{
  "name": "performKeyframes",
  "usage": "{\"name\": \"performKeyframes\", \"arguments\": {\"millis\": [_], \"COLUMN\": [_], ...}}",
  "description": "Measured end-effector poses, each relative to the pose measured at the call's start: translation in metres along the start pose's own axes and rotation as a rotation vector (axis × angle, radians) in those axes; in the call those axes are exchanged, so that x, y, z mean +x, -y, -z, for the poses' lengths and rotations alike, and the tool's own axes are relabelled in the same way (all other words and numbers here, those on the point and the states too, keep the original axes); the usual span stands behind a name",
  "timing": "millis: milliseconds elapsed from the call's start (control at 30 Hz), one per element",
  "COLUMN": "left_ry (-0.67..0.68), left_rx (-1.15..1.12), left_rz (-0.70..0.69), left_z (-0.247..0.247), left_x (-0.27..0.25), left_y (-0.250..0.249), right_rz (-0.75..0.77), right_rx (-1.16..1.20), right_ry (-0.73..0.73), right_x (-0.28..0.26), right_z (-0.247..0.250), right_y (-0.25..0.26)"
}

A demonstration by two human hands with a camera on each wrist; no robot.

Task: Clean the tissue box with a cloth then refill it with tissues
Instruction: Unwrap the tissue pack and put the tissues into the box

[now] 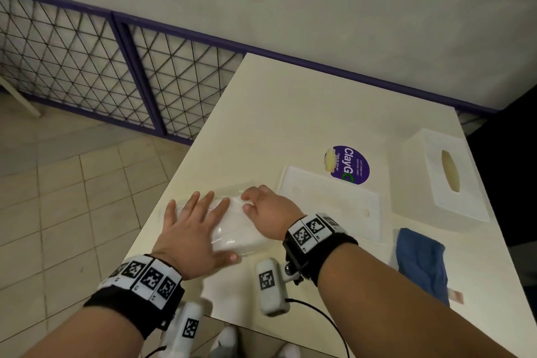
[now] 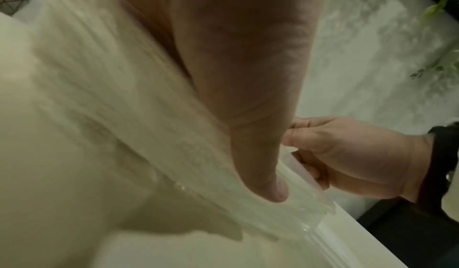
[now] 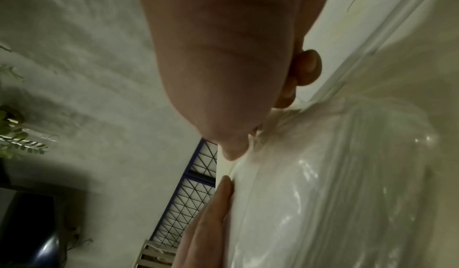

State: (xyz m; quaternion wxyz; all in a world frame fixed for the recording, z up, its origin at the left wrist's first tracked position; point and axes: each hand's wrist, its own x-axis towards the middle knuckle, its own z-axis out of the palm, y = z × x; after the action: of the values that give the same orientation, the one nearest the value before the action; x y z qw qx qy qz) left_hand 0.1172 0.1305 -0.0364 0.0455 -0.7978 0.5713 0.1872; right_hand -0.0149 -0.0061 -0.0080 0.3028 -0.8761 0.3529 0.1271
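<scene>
Two hands on tissue pack (image 1: 238, 229): your left hand (image 1: 191, 232) flat on top, your right hand (image 1: 268, 212) pinching wrapper. Right of pack: box base (image 1: 334, 200), "ClayGo" sticker (image 1: 350, 164), tissue box (image 1: 444, 174), blue cloth (image 1: 421, 261). Left wrist view: thumb (image 2: 261, 164) presses wrapper. Right wrist view: fingertips (image 3: 233, 150) pinch plastic.

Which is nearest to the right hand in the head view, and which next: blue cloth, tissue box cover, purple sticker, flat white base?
1. Flat white base, just right of the right hand.
2. Purple sticker, beyond the base, farther up the table.
3. Blue cloth, on the table's near right side; close to the sticker in distance, hard to call.
4. Tissue box cover, far right.
</scene>
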Motion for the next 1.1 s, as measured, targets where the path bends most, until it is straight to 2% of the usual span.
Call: {"name": "performKeyframes", "arguments": {"millis": [167, 333, 400, 500, 600, 767, 867, 967, 1100], "left_ry": [-0.091, -0.177, -0.229, -0.248, -0.257, -0.283, -0.298, -0.308, -0.332], "left_rx": [-0.035, -0.065, -0.063, -0.048, -0.067, -0.066, -0.067, -0.067, -0.079], "left_rz": [0.006, 0.007, -0.008, -0.030, -0.027, -0.026, -0.024, -0.017, -0.009], "left_z": [-0.013, -0.024, -0.028, -0.033, -0.036, -0.040, -0.041, -0.042, -0.042], "left_x": [-0.001, -0.003, -0.005, -0.007, -0.007, -0.007, -0.007, -0.007, -0.009], "left_y": [0.006, 0.007, 0.007, 0.009, 0.010, 0.011, 0.010, 0.009, 0.008], "right_rz": [-0.089, -0.342, -0.416, -0.415, -0.339, -0.331, -0.298, -0.227, -0.283], "right_rx": [0.088, -0.019, 0.044, 0.201, 0.344, 0.431, 0.309, 0.234, 0.380], "right_ry": [-0.035, 0.073, 0.042, -0.096, -0.250, -0.167, -0.114, -0.181, -0.239], "right_x": [-0.002, -0.005, -0.003, 0.003, 0.009, 0.011, 0.008, 0.002, -0.001], "right_z": [0.006, 0.008, 0.010, 0.014, 0.015, 0.007, 0.003, 0.000, -0.001], "right_y": [-0.014, -0.041, -0.038, -0.030, -0.021, -0.016, -0.013, -0.007, -0.003]}}
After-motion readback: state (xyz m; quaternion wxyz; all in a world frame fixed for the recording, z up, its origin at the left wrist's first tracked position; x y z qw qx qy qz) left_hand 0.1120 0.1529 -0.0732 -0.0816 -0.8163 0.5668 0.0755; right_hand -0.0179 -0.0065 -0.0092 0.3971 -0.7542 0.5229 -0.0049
